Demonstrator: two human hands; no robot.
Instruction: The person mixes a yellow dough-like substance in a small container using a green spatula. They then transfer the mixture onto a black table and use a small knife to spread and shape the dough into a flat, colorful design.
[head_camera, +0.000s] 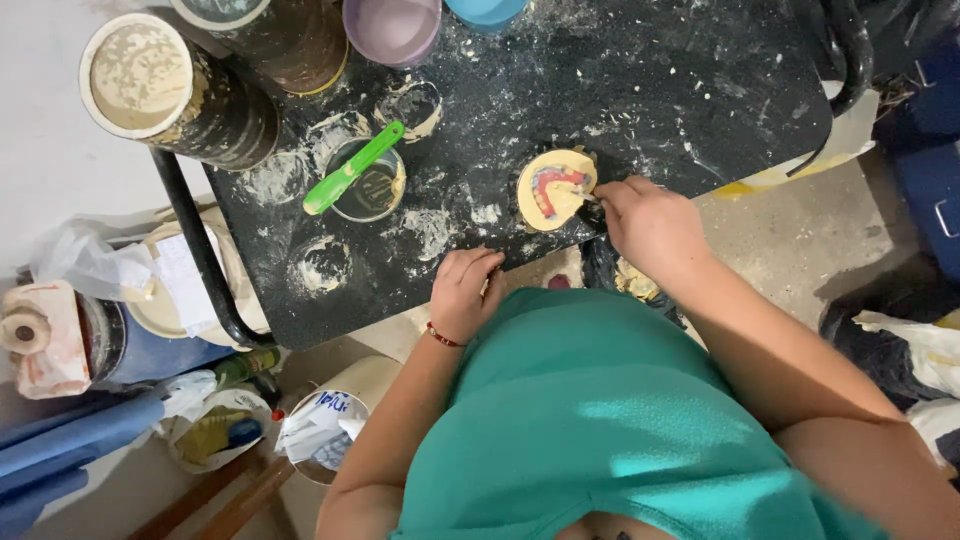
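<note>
Fingers of the right hand (650, 222) are drawn together at the edge of a round, pale yellow plaster mould (556, 188), pinching something small and dark against its rim; what that thing is cannot be told from this view. The mould lies flat on the black, plaster-spattered table (680, 90), near the front edge, and carries a curved pink and blue dental arch on its top face. The left hand (465, 292) is curled into a loose fist with its knuckles resting on the table's front edge, well apart from the mould, and whether it holds anything cannot be told. A red bracelet (443, 338) circles that wrist. Farther left on the table sits a small bowl (368, 182) crusted with plaster, with a green spatula (352, 168) lying across it. At the far edge stand a plaster-caked bucket (165, 88), a purple cup (392, 27) and a blue cup (485, 10).
</note>
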